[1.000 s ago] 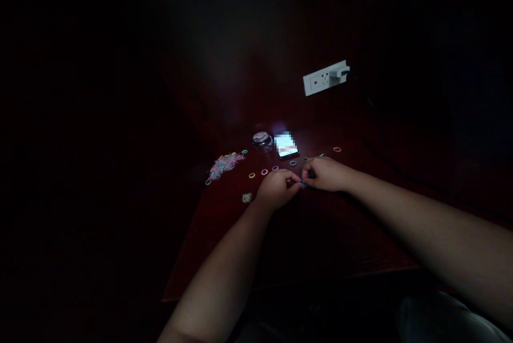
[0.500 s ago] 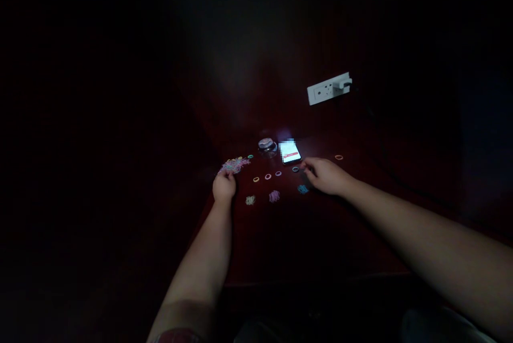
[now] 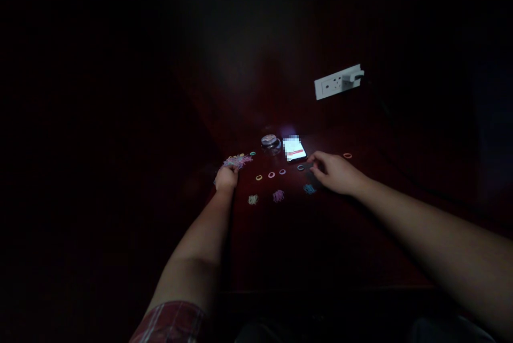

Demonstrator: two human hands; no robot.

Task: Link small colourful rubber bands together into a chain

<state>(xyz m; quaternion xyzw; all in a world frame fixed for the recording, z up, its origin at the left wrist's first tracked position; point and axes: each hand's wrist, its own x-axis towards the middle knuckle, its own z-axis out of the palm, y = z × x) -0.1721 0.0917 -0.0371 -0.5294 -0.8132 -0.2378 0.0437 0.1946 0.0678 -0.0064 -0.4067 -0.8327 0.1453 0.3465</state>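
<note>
My left hand (image 3: pixel 226 177) rests with curled fingers at the near edge of a mixed pile of small coloured elastic bands (image 3: pixel 242 161); its fingertips are partly hidden. My right hand (image 3: pixel 331 173) is pinched just right of a blue-grey ring (image 3: pixel 300 168), near the phone; anything between the fingertips is too small to make out. Left of that ring lie a purple ring (image 3: pixel 282 171), a pink ring (image 3: pixel 271 174) and a yellow ring (image 3: pixel 259 177). Closer to me sit a pale yellow bunch of bands (image 3: pixel 253 200), a purple bunch (image 3: pixel 278 195) and a blue bunch (image 3: pixel 309 189).
A lit phone (image 3: pixel 295 149) lies at the back of the dark red table (image 3: pixel 280 247), beside a round clear container (image 3: pixel 271 143). An orange ring (image 3: pixel 347 156) is at the right, a green ring (image 3: pixel 253 154) behind the pile. A socket panel (image 3: pixel 339 82) holds a plug.
The view has shifted slightly, so the tabletop things appear farther right. Both hands stay at about the same places, left at the pile and right beside the blue-grey ring.
</note>
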